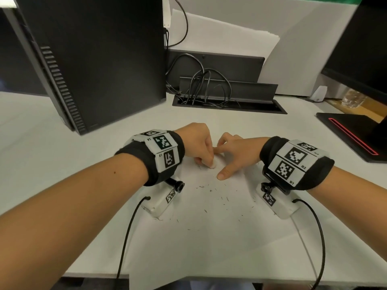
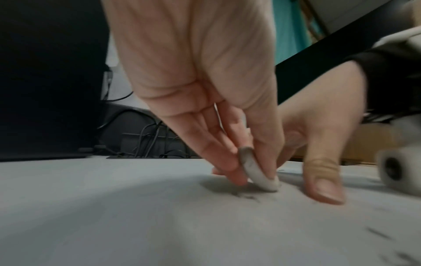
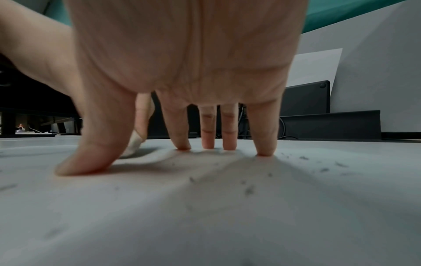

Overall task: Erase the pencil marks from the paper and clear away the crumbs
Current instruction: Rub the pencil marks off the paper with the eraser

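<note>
A white sheet of paper (image 1: 209, 237) lies on the desk in front of me. My left hand (image 1: 201, 147) pinches a worn white eraser (image 2: 255, 171) between thumb and fingers, its lower end touching the paper (image 2: 136, 216). The eraser (image 1: 213, 164) peeks out under that hand in the head view. My right hand (image 1: 232, 155) stands beside it with spread, straight fingers (image 3: 264, 144) and the thumb (image 3: 91, 158) pressing the paper (image 3: 205, 225) flat. Dark eraser crumbs (image 1: 211, 191) lie scattered on the sheet toward me, and more crumbs (image 3: 323, 169) lie right of the little finger.
A black computer tower (image 1: 94, 59) stands at the back left. A cable slot with black cords (image 1: 209, 91) is behind the hands. A stack of white paper (image 1: 219, 34) leans at the back. A black monitor base with a red stripe (image 1: 351, 135) is on the right.
</note>
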Available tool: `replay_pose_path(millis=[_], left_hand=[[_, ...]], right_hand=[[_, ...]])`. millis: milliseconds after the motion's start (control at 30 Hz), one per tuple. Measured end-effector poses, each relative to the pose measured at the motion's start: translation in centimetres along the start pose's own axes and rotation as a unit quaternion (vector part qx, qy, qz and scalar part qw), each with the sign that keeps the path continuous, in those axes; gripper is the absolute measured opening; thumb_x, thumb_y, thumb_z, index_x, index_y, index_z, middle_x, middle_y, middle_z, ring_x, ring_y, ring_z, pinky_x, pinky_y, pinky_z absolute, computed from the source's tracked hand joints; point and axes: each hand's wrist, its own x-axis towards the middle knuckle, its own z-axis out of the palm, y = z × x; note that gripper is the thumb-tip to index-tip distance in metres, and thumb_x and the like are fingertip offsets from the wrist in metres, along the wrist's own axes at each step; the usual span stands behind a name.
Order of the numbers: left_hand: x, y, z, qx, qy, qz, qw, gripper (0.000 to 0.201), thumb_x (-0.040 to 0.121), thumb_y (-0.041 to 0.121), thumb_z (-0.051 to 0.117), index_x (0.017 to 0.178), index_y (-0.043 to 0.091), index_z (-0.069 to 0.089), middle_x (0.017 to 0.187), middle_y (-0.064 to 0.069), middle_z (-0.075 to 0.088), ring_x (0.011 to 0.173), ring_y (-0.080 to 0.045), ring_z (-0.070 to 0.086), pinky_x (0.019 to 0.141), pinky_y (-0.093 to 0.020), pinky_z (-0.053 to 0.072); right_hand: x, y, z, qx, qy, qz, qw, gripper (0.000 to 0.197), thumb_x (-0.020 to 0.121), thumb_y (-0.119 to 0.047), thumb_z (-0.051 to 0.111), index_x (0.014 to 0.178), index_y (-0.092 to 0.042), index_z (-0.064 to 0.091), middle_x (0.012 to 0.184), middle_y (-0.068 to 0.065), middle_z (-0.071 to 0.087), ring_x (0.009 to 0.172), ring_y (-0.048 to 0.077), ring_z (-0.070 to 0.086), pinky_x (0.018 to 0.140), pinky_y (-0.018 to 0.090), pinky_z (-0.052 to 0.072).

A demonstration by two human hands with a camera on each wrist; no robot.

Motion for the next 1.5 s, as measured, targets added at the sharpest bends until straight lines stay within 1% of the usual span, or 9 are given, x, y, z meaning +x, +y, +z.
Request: replay_pose_path(millis=[233,533,733,833,1033,1100,1233,1367,1500], left_hand=[[0.0,-1.1,-1.3,-0.041,0.080,-0.007,0.996,0.019,0.074,0.022,0.078,0.089,0.011,0.075,0.078,-0.002,0.071,0.063,-0.004,0.058,0.069,-0.019,0.050],[0.5,0.3,0.2,0.017,0.008,0.031,0.999,0.010,0.074,0.023,0.077,0.084,0.019,0.076,0.062,0.017,0.061,0.058,0.005,0.054,0.058,-0.006,0.042],[0.8,-0.1,0.0,0.030,0.065,0.012,0.997,0.017,0.075,0.022,0.077,0.089,0.013,0.076,0.081,0.002,0.069,0.069,-0.004,0.055,0.061,-0.011,0.042],[0.3,0.1,0.3,0.020,0.016,0.024,0.999,0.014,0.074,0.021,0.078,0.086,0.015,0.077,0.079,0.003,0.070,0.064,-0.002,0.054,0.063,-0.011,0.043],[0.4,0.0,0.1,0.023,0.032,0.024,0.999,0.016,0.074,0.020,0.077,0.088,0.013,0.077,0.073,0.007,0.066,0.066,-0.002,0.055,0.065,-0.012,0.044],[0.1,0.2,0.3,0.016,-0.001,0.032,0.999,0.014,0.073,0.021,0.078,0.086,0.015,0.077,0.074,0.006,0.069,0.064,-0.001,0.056,0.065,-0.011,0.044],[0.5,0.0,0.0,0.037,0.059,0.019,0.997,0.018,0.074,0.020,0.077,0.090,0.011,0.077,0.073,0.007,0.066,0.064,-0.002,0.055,0.062,-0.010,0.044],[0.0,0.2,0.0,0.005,-0.013,0.028,1.000,0.017,0.072,0.022,0.079,0.087,0.014,0.078,0.072,0.007,0.069,0.063,0.001,0.056,0.067,-0.012,0.045],[0.4,0.0,0.0,0.016,0.037,0.013,0.999,0.017,0.073,0.021,0.079,0.087,0.012,0.077,0.076,0.003,0.070,0.063,-0.001,0.056,0.064,-0.012,0.046]], right_hand=[[-0.5,1.0,-0.2,0.033,-0.001,-0.011,0.999,0.086,0.079,-0.048,0.066,0.147,-0.027,0.020,0.138,-0.006,0.024,0.132,0.017,0.026,0.114,0.038,0.024],[-0.7,1.4,0.2,0.048,0.003,-0.026,0.999,0.083,0.080,-0.043,0.067,0.147,-0.023,0.023,0.143,-0.004,0.024,0.135,0.017,0.025,0.115,0.036,0.023],[-0.5,1.4,0.2,0.033,0.001,-0.021,0.999,0.084,0.081,-0.042,0.067,0.148,-0.021,0.021,0.126,-0.006,0.028,0.129,0.017,0.029,0.113,0.033,0.024],[-0.4,1.5,0.1,0.034,-0.002,-0.019,0.999,0.085,0.080,-0.044,0.067,0.148,-0.020,0.021,0.125,-0.007,0.027,0.130,0.017,0.028,0.113,0.034,0.024],[-0.3,1.5,0.1,0.034,-0.002,-0.022,0.999,0.084,0.080,-0.043,0.067,0.148,-0.021,0.022,0.119,-0.009,0.025,0.129,0.017,0.028,0.113,0.035,0.024],[-0.3,1.5,0.2,0.030,-0.002,-0.021,0.999,0.085,0.080,-0.044,0.066,0.148,-0.021,0.021,0.123,-0.007,0.026,0.130,0.017,0.027,0.113,0.034,0.024],[-0.3,1.5,0.1,0.033,0.003,-0.019,0.999,0.086,0.080,-0.044,0.067,0.149,-0.021,0.020,0.134,-0.003,0.027,0.131,0.018,0.028,0.114,0.036,0.024],[-0.3,1.5,0.1,0.027,0.003,-0.019,0.999,0.087,0.079,-0.045,0.067,0.149,-0.021,0.020,0.137,-0.003,0.026,0.131,0.017,0.027,0.113,0.036,0.025],[-0.3,1.4,0.1,0.026,0.000,-0.017,1.000,0.087,0.080,-0.045,0.066,0.148,-0.020,0.019,0.138,-0.003,0.025,0.132,0.017,0.027,0.113,0.035,0.025]])
